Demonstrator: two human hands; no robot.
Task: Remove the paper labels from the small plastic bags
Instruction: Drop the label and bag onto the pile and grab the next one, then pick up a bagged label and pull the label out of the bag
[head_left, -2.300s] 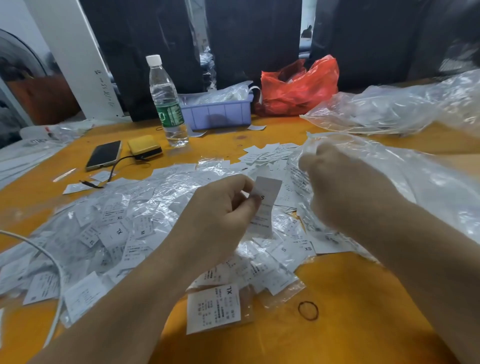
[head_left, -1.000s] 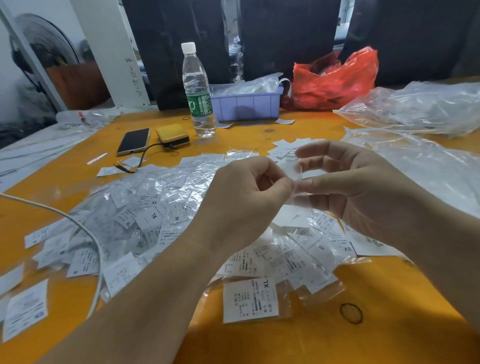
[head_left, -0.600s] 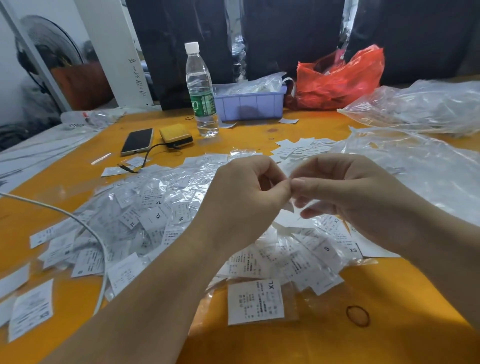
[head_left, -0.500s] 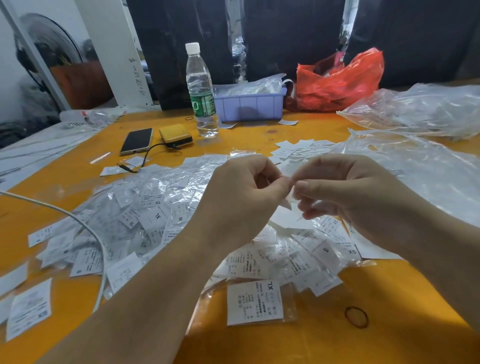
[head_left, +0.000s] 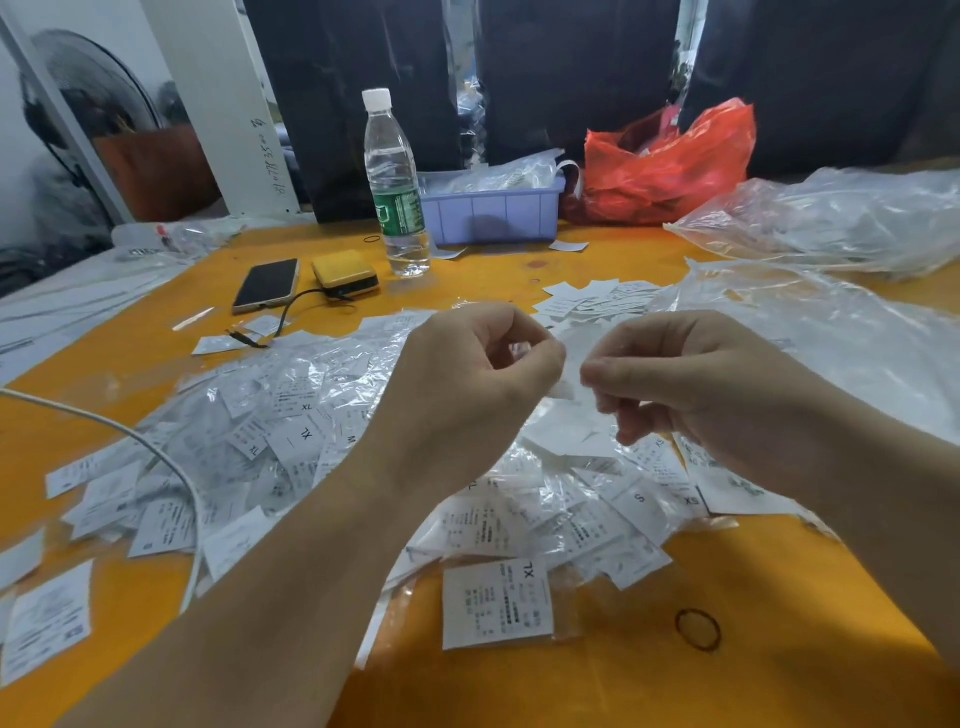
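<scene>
While the pile of bagged labels at nine o'clock waits, my left hand and right hand pinch one small bag between them; loose labels at twelve o'clock look done, so most remain.

table orange-yellow | labels white, black print | small plastic bags clear | water bottle clear, white cap, green wrap | tray lilac | carrier bag red | phone black | rubber band dark
</scene>
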